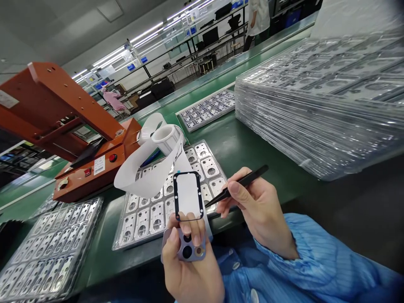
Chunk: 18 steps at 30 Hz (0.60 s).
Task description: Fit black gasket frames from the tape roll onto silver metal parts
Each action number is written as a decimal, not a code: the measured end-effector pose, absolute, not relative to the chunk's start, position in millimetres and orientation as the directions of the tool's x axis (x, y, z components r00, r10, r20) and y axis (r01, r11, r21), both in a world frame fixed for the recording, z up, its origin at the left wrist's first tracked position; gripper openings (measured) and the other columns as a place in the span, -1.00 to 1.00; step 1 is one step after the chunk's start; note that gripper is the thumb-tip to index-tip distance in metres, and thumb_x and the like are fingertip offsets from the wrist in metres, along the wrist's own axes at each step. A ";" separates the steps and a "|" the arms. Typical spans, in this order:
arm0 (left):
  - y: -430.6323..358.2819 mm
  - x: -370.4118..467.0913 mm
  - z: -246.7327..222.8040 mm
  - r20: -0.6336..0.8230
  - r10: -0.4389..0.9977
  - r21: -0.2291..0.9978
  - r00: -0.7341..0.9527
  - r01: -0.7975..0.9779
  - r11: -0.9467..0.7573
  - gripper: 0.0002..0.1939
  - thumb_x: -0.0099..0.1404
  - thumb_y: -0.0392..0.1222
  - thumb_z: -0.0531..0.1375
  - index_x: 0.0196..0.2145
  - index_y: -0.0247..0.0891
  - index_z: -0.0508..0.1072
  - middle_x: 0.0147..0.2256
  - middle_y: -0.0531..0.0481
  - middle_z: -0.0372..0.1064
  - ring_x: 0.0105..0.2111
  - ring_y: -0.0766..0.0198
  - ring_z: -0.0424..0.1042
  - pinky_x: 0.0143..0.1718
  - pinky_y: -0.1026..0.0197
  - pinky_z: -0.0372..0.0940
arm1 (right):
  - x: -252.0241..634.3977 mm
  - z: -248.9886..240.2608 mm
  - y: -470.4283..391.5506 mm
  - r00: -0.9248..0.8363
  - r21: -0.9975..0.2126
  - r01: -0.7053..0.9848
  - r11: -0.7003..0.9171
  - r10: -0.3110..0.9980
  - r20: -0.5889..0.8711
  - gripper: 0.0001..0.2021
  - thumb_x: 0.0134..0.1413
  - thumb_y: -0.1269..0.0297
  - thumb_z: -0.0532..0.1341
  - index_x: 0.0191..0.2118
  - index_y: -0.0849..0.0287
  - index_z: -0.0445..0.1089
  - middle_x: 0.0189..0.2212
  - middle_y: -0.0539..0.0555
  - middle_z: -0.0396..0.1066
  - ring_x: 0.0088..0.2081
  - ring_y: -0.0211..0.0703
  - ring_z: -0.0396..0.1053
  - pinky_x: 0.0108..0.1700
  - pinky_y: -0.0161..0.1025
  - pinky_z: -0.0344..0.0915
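Lens plate (193, 255) in L hand (189, 271), blk frame (176, 195) just beyond grip

A factory workshop: beyond the left grip (191, 267), an orange press (77, 101); past the right grip (257, 202), stacked parts trays (293, 122) and, farther off, a white-coated person (259, 19).

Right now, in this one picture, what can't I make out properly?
Grey rectangular plate with round black lenses, head view: partly covered by the left hand.
Clear plastic tray of silver plates, head view: partly behind a curling white paper strip.
White printed label on the orange metal machine, head view: writing too small.
Tall stack of clear plastic trays, head view: cut off by the right edge.
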State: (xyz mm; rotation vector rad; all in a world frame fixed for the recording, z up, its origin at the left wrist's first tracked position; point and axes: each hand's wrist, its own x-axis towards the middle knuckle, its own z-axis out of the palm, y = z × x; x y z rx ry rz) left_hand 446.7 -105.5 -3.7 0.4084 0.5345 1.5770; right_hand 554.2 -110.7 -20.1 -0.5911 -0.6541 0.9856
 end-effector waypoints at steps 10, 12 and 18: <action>-107.9 447.6 -7.1 -0.022 0.998 0.578 -0.065 -0.815 -0.041 -0.85 0.08 -0.35 0.10 -0.45 -0.38 0.48 -0.60 0.04 0.25 -0.64 0.45 0.21 -0.61 0.38 0.26 | 552.2 -19.6 -113.4 0.410 -0.716 -0.536 0.447 0.879 0.243 -0.82 0.11 0.27 0.27 -0.36 0.22 0.27 -0.58 -0.02 0.43 -0.54 -0.27 0.45 -0.53 -0.43 0.41; -108.3 447.6 -7.4 -0.012 0.998 0.580 -0.061 -0.814 -0.043 -0.84 0.08 -0.35 0.09 -0.45 -0.39 0.48 -0.60 0.04 0.24 -0.64 0.46 0.20 -0.61 0.38 0.26 | 551.9 -19.0 -113.9 0.410 -0.714 -0.534 0.452 0.877 0.249 -0.82 0.11 0.27 0.26 -0.37 0.22 0.26 -0.58 -0.02 0.43 -0.55 -0.28 0.45 -0.53 -0.43 0.41; -107.7 450.1 -8.6 0.005 0.998 0.601 -0.059 -0.797 -0.051 -0.84 0.11 -0.35 0.08 -0.45 -0.39 0.47 -0.59 0.05 0.23 -0.63 0.46 0.19 -0.60 0.38 0.25 | 552.6 -19.5 -114.6 0.403 -0.714 -0.529 0.458 0.876 0.264 -0.85 0.13 0.31 0.25 -0.36 0.22 0.26 -0.59 -0.03 0.42 -0.53 -0.28 0.44 -0.51 -0.42 0.41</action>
